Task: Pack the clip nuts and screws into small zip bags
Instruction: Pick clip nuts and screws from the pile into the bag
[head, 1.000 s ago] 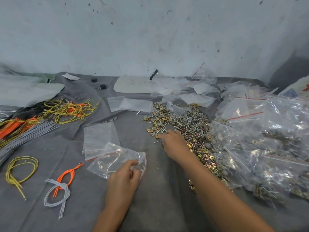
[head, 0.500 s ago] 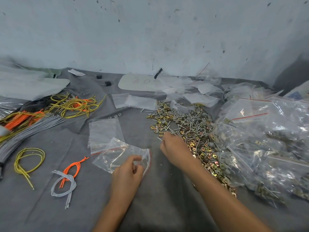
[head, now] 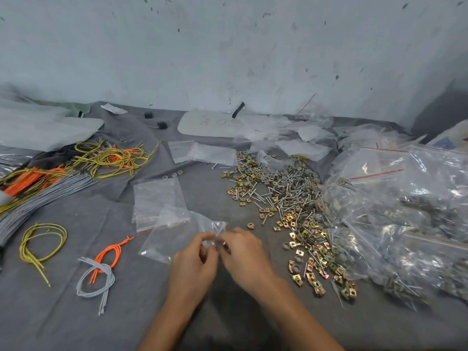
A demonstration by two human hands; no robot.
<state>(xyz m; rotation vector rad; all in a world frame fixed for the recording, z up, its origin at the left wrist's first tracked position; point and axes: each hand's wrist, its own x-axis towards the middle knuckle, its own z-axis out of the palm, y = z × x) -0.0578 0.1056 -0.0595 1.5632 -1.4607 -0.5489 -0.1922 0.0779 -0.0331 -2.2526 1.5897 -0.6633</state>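
A small clear zip bag (head: 177, 234) with a red strip lies on the grey cloth in front of me. My left hand (head: 195, 264) pinches the bag's mouth at its right end. My right hand (head: 244, 254) meets it there, fingers curled at the opening; what they pinch is hidden. A loose pile of brass clip nuts and silver screws (head: 283, 206) spreads to the right of my hands. More empty zip bags (head: 157, 198) lie just behind the held one.
Filled zip bags (head: 405, 211) are heaped at the right. Yellow, orange and grey cable bundles (head: 76, 171) lie at the left, with loose loops (head: 96, 272) nearer me. A white board (head: 210, 124) and crumpled plastic sit by the wall.
My right hand has left the pile of nuts and screws and come back to the bag's mouth beside my left hand. The left hand has kept hold of the bag.
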